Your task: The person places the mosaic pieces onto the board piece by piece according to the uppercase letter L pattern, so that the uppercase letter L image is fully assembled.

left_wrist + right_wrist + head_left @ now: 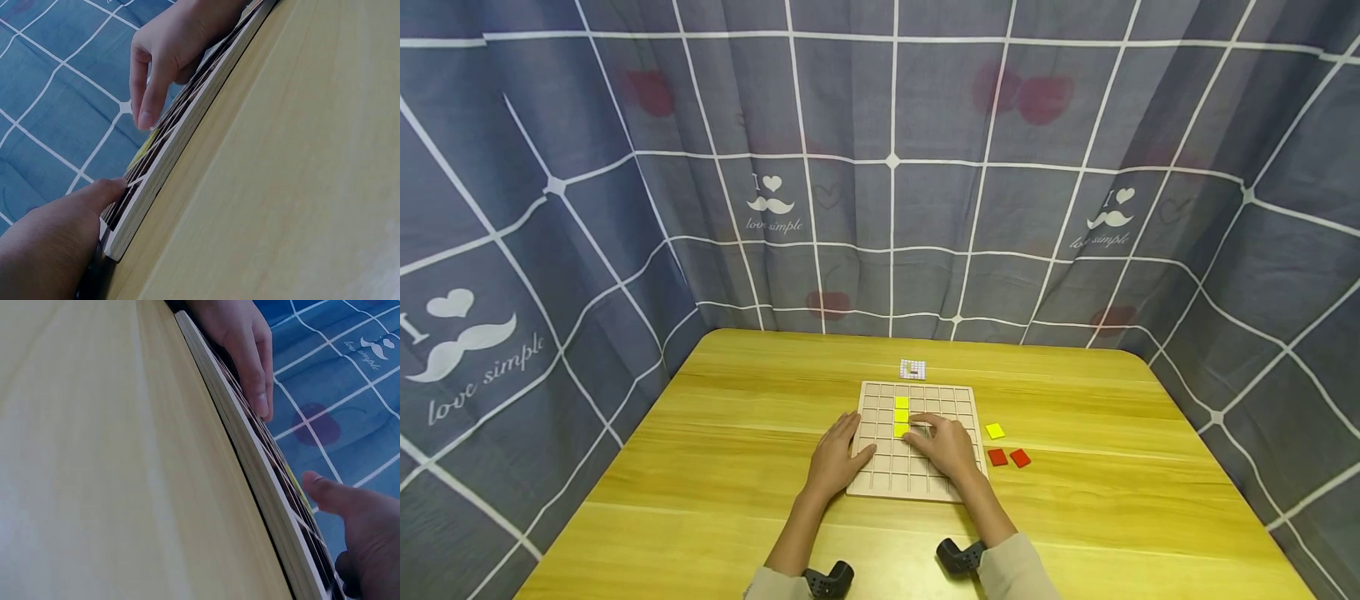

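A light wooden board with a grid of square cells lies on the table. Three yellow square tiles sit in a column in its upper middle. My left hand rests along the board's left edge, its thumb over the surface. Over the board, my right hand has its thumb and forefinger apart at the right side of the lower yellow tiles. Nothing shows held between these fingertips. In the right wrist view, the right thumb is close to a yellow tile; whether they touch cannot be told.
To the right of the board lie a loose yellow tile and two red tiles, one nearer the board and one farther right. A small card with a printed grid lies behind the board. Grey checked curtains enclose the table.
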{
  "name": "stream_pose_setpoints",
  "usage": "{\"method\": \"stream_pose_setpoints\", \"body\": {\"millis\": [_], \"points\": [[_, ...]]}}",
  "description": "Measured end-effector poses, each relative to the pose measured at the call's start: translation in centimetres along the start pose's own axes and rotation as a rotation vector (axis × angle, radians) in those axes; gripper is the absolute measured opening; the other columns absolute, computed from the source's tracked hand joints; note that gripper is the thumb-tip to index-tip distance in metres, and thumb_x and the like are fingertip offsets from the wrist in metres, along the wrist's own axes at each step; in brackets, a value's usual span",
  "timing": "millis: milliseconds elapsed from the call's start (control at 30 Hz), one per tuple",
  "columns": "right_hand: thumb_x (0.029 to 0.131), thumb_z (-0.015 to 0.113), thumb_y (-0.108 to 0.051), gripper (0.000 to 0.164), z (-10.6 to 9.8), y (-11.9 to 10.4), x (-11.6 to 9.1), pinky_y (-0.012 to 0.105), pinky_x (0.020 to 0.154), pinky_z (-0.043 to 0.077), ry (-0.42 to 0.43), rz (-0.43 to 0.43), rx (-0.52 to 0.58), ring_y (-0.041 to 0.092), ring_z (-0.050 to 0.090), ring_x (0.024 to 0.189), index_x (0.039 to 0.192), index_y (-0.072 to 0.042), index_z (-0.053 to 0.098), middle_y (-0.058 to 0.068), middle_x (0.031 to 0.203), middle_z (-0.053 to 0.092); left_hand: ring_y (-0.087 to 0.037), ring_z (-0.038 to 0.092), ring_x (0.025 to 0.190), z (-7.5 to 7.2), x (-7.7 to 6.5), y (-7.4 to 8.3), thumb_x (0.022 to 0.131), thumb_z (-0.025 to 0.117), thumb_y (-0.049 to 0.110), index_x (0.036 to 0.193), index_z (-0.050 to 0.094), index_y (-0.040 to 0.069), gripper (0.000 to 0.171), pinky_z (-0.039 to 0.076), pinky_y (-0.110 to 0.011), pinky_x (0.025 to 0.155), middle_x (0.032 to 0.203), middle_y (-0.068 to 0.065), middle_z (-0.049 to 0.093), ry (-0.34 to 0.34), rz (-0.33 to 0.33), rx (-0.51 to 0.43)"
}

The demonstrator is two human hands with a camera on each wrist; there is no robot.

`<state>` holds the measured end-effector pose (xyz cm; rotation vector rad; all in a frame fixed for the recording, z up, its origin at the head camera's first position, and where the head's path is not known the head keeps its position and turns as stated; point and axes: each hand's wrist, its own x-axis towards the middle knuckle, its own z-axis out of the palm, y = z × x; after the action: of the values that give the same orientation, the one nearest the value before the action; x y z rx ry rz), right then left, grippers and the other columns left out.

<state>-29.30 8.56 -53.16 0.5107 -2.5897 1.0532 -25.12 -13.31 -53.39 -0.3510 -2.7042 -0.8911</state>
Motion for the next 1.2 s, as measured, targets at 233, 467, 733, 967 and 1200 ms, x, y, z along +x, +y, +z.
{"method": "stream_pose_setpoints", "body": {"millis": [233, 467, 733, 967, 1200], "points": [[0.080, 0.072, -0.031, 0.027, -2.6, 1.8, -0.2, 0.018, 0.034, 0.017, 0.023, 0.046, 0.108, 0.004, 0.014, 0.038, 0.102, -0.014, 0.072, -0.012, 0.041, 0.025, -0.035, 0.033, 0.131, 0.1, 0.0, 0.0, 0.088, 0.061, 0.038, 0.135, 0.044, -0.002, 0.064, 0.026, -0.050, 0.106, 0.139, -0.018, 0.041, 0.000, -0.002, -0.018], [0.082, 0.071, -0.028, 0.030, -6.4, 5.1, -0.9, 0.018, 0.035, 0.016, 0.040, 0.127, 0.090, 0.006, 0.013, 0.038, 0.108, -0.013, 0.070, -0.008, 0.042, 0.023, -0.034, 0.033, 0.131, 0.1, 0.0, 0.1, 0.087, 0.061, 0.038, 0.135, 0.044, -0.002, 0.064, 0.026, -0.048, 0.107, 0.139, -0.018, 0.041, -0.003, -0.006, -0.018], [0.081, 0.070, -0.031, 0.042, -10.0, 8.3, -2.1, 0.021, 0.040, 0.019, -0.086, 0.167, -0.027, 0.008, 0.017, 0.042, 0.120, -0.016, 0.064, -0.006, 0.047, 0.027, -0.034, 0.033, 0.131, 0.0, 0.0, 0.1, 0.088, 0.060, 0.040, 0.135, 0.044, -0.002, 0.065, 0.026, -0.048, 0.107, 0.140, -0.018, 0.041, -0.001, -0.004, -0.002], [0.083, 0.069, -0.033, 0.040, -11.0, 9.5, -2.4, 0.025, 0.047, 0.028, -0.165, 0.166, -0.073, 0.010, 0.023, 0.048, 0.118, -0.016, 0.066, -0.002, 0.050, 0.040, -0.034, 0.033, 0.130, 0.2, 0.1, -0.2, 0.088, 0.060, 0.040, 0.135, 0.044, -0.002, 0.065, 0.027, -0.049, 0.106, 0.139, -0.017, 0.041, 0.005, -0.001, -0.002], [0.082, 0.069, -0.033, 0.036, -11.0, 9.5, -2.5, 0.025, 0.047, 0.025, -0.144, 0.168, -0.079, 0.009, 0.021, 0.049, 0.114, -0.015, 0.068, -0.004, 0.048, 0.036, -0.034, 0.033, 0.131, 0.3, 0.0, -0.1, 0.087, 0.060, 0.041, 0.135, 0.044, -0.001, 0.066, 0.027, -0.049, 0.106, 0.140, -0.017, 0.041, 0.011, -0.006, -0.004]]}}
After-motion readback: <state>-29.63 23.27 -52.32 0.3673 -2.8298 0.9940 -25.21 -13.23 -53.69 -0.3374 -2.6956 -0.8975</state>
